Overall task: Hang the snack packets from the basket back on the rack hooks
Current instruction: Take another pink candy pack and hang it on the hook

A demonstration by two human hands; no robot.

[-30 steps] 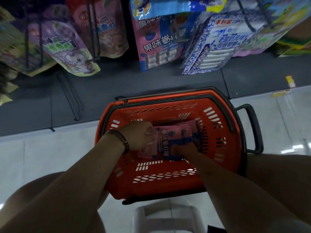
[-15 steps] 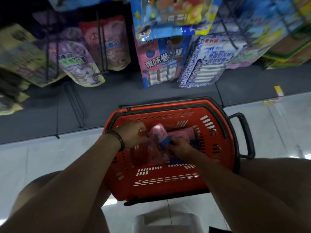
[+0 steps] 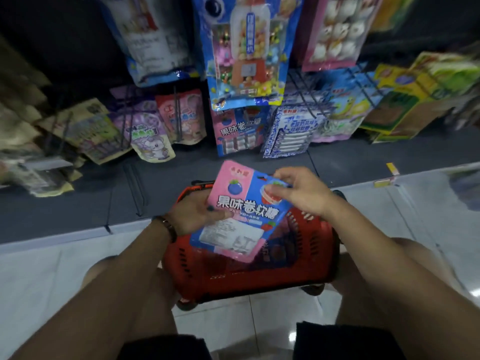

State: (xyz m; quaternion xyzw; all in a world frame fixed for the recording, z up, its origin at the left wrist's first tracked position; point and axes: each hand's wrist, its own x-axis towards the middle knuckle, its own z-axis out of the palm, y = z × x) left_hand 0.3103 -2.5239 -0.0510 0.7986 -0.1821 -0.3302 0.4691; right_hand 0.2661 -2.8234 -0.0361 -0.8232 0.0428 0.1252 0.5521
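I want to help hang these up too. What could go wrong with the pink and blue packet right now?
The right hand only pinches the packet by its top corner, so it might slip back into the red basket. The matching packets on the rack hang low, under a bigger blue packet, so finding the hook could be fiddly.

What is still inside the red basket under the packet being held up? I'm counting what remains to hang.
The pink-and-blue packet, held by the left hand and right hand, covers most of the red basket. Dim pinkish shapes show beside it; no count is possible.
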